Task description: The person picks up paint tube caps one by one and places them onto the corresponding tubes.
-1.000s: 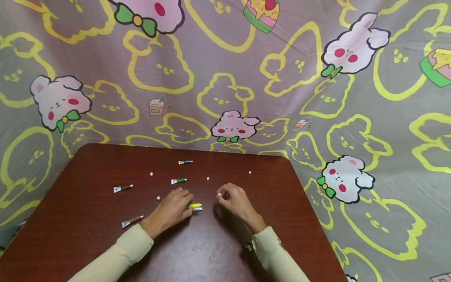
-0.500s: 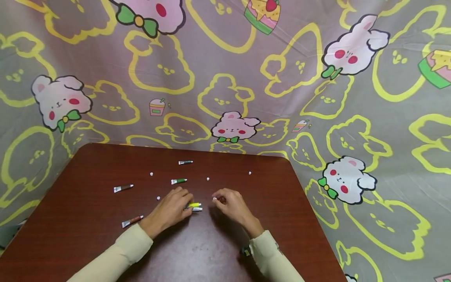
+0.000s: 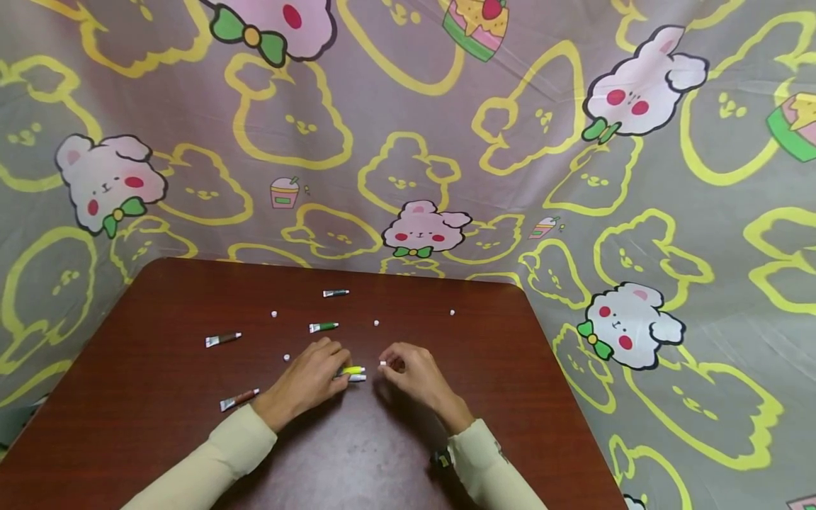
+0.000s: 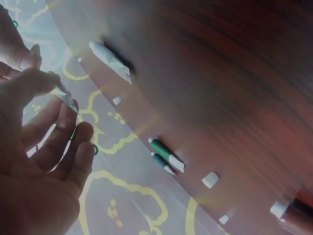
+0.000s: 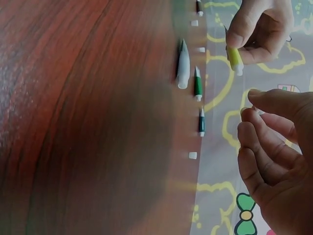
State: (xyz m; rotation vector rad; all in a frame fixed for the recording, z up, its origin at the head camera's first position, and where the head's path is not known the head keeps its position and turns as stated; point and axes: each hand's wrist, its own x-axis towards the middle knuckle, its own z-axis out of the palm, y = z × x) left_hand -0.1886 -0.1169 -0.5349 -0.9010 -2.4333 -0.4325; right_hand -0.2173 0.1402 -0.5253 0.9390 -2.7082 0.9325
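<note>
My left hand [image 3: 312, 372] pinches a yellow paint tube [image 3: 353, 370] between thumb and fingers, its nozzle pointing right. In the right wrist view the yellow tube [image 5: 234, 58] hangs above the table, nozzle tilted down. A white paint tube [image 4: 110, 61] lies on the table beneath it, overlapped by the left hand in the head view. My right hand [image 3: 417, 372] pinches a small white cap [image 3: 382, 364] between thumb and index finger, just right of the yellow tube's nozzle and apart from it. Fingertips mostly hide this cap in the right wrist view.
On the brown table [image 3: 497, 382] lie a green tube [image 3: 324, 327], a dark green tube [image 3: 336, 293], a brown tube [image 3: 223, 340] and a reddish-brown tube [image 3: 239, 400]. Several white caps are scattered around, one [image 3: 287, 358] left of my left hand. A patterned cloth [image 3: 421, 106] stands behind.
My right hand has moved left and slightly down with the cap, closer to the yellow tube's nozzle. My left hand and its tube have stayed in place.
</note>
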